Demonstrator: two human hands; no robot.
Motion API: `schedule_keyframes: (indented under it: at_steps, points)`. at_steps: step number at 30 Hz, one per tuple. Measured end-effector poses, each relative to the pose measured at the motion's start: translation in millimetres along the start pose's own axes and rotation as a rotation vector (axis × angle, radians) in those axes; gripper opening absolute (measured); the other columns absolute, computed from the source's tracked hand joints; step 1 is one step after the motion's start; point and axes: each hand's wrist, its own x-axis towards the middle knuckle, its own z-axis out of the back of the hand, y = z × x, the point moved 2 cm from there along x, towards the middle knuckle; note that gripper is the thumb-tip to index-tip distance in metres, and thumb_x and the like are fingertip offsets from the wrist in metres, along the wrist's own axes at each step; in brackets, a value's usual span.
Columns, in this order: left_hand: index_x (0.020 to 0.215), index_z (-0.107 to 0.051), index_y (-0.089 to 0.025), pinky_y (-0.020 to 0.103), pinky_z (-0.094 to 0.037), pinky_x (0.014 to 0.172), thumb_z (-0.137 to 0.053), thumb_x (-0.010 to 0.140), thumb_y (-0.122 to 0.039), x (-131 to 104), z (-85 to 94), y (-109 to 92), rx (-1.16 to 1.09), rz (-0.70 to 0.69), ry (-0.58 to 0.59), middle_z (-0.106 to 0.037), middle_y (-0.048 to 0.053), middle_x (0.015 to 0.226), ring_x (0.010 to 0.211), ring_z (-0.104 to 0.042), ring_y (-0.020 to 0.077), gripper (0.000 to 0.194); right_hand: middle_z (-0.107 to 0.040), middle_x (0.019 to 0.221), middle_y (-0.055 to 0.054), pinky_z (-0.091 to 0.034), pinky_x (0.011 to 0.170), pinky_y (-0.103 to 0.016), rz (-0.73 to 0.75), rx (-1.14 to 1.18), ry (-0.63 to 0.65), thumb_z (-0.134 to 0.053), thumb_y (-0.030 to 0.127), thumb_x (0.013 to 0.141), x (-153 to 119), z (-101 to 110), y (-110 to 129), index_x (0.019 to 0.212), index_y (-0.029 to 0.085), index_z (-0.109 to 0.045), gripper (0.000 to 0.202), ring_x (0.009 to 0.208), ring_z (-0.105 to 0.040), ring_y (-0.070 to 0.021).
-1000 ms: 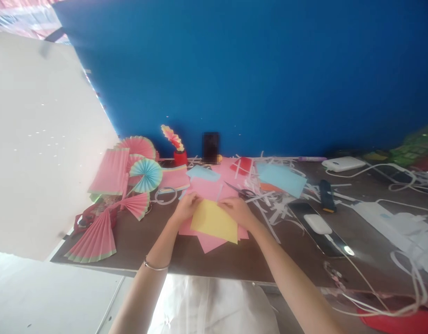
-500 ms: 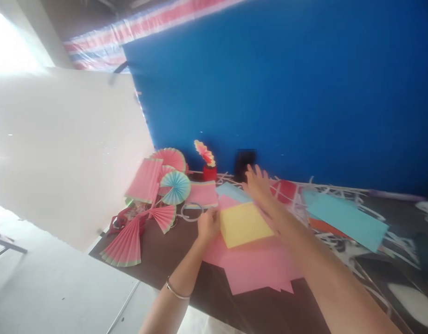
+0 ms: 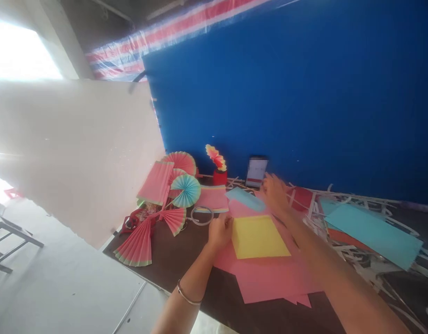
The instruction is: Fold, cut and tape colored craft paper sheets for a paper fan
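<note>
My left hand (image 3: pixel 220 233) is closed at the left edge of a yellow sheet of paper (image 3: pixel 261 236), its fingers curled against that edge. Under the yellow sheet lie several pink sheets (image 3: pixel 269 280), fanned unevenly on the dark table. My right hand (image 3: pixel 275 191) reaches past the papers to the lower right corner of a phone (image 3: pixel 257 170) propped against the blue board. Its fingers are apart and hold nothing; whether they touch the phone I cannot tell. The phone's screen is lit. A light blue sheet (image 3: pixel 245 198) lies between my hands, behind the yellow one.
Folded pink paper fans (image 3: pixel 135 246) and a round blue pleated fan (image 3: pixel 186 190) lie at the left. A roll of tape (image 3: pixel 202 216) sits near my left hand. Behind stands a red pot (image 3: pixel 220 177) with a pleated paper piece. Blue sheets (image 3: pixel 377 232) and white paper strips cover the right side.
The phone's screen has gone from dark to lit. My right hand has drawn its raised fingers down and bent them beside the phone. The view has shifted slightly left.
</note>
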Motion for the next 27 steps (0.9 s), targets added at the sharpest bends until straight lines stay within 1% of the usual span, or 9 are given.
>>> schedule_keyframes:
  at_steps: [2,4,7,9,11,14,18,22,27]
  points:
    - [0.088,-0.063,-0.019,0.028,-0.043,0.069,-0.043,0.084,-0.029,0,-2.7,1,0.014,-0.029,0.018,-0.071,0.009,0.089,0.081,-0.065,0.0214,0.023,-0.056,0.123,-0.015,-0.033,0.099,-0.048,-0.061,0.164,0.087,-0.034,0.037,0.086,-22,13,6,0.108,0.015,-0.058,0.039,0.120,-0.044,-0.0300]
    - [0.088,-0.063,-0.019,0.028,-0.044,0.070,-0.045,0.084,-0.027,0,-5.2,2,-0.032,-0.048,0.031,-0.070,0.008,0.089,0.082,-0.065,0.0204,0.021,-0.062,0.112,-0.011,-0.040,0.092,-0.042,-0.086,0.352,0.233,-0.033,0.044,0.087,-48,28,11,0.102,0.020,-0.061,0.040,0.106,-0.055,-0.0264]
    - [0.086,-0.063,-0.018,0.029,-0.044,0.071,-0.048,0.081,-0.025,0,-7.1,4,-0.120,-0.065,0.040,-0.070,0.008,0.087,0.082,-0.064,0.0208,0.017,-0.067,0.094,-0.009,-0.047,0.078,-0.036,-0.197,0.625,0.417,-0.036,0.050,0.085,-85,50,14,0.088,0.020,-0.066,0.042,0.088,-0.061,-0.0238]
    - [0.084,-0.062,-0.018,0.029,-0.044,0.069,-0.048,0.081,-0.024,-1,-7.1,5,-0.195,-0.066,0.052,-0.070,0.008,0.085,0.080,-0.064,0.0205,0.016,-0.068,0.085,-0.008,-0.047,0.071,-0.034,-0.282,0.736,0.411,-0.037,0.052,0.083,-103,63,15,0.081,0.019,-0.067,0.045,0.080,-0.061,-0.0225]
    - [0.082,-0.062,-0.018,0.029,-0.044,0.069,-0.049,0.081,-0.025,-1,-6.3,4,-0.235,-0.086,0.074,-0.069,0.007,0.082,0.079,-0.064,0.0206,0.015,-0.067,0.078,-0.006,-0.045,0.068,-0.033,-0.301,0.728,0.374,-0.045,0.052,0.079,-116,73,18,0.076,0.017,-0.066,0.041,0.077,-0.059,-0.0222]
    - [0.078,-0.062,-0.017,0.030,-0.044,0.072,-0.051,0.080,-0.028,-2,-4.4,1,-0.301,-0.102,0.096,-0.069,0.006,0.082,0.080,-0.064,0.0210,0.015,-0.068,0.082,-0.006,-0.043,0.073,-0.033,-0.282,0.694,0.371,-0.052,0.047,0.076,-127,81,26,0.077,0.017,-0.066,0.034,0.080,-0.059,-0.0223]
    - [0.078,-0.061,-0.016,0.029,-0.045,0.070,-0.052,0.079,-0.034,-2,-3.0,-1,-0.406,-0.089,0.117,-0.069,0.006,0.080,0.079,-0.063,0.0200,0.020,-0.067,0.080,-0.006,-0.042,0.071,-0.032,-0.271,0.686,0.367,-0.050,0.042,0.077,-130,87,36,0.075,0.016,-0.067,0.031,0.079,-0.058,-0.0223]
    - [0.080,-0.062,-0.015,0.028,-0.045,0.068,-0.055,0.076,-0.041,2,-4.0,1,-0.502,-0.023,0.100,-0.068,0.007,0.077,0.076,-0.063,0.0197,0.027,-0.068,0.077,-0.005,-0.041,0.070,-0.033,-0.240,0.693,0.386,-0.051,0.038,0.077,-125,96,42,0.072,0.018,-0.067,0.027,0.075,-0.058,-0.0216]
    - [0.091,-0.062,-0.015,0.028,-0.045,0.066,-0.059,0.073,-0.047,7,-3.7,7,-0.625,0.089,0.057,-0.068,0.006,0.079,0.074,-0.062,0.0188,0.037,-0.068,0.073,-0.004,-0.041,0.068,-0.033,-0.204,0.731,0.495,-0.058,0.036,0.072,-123,98,47,0.063,0.020,-0.066,0.020,0.071,-0.058,-0.0213]
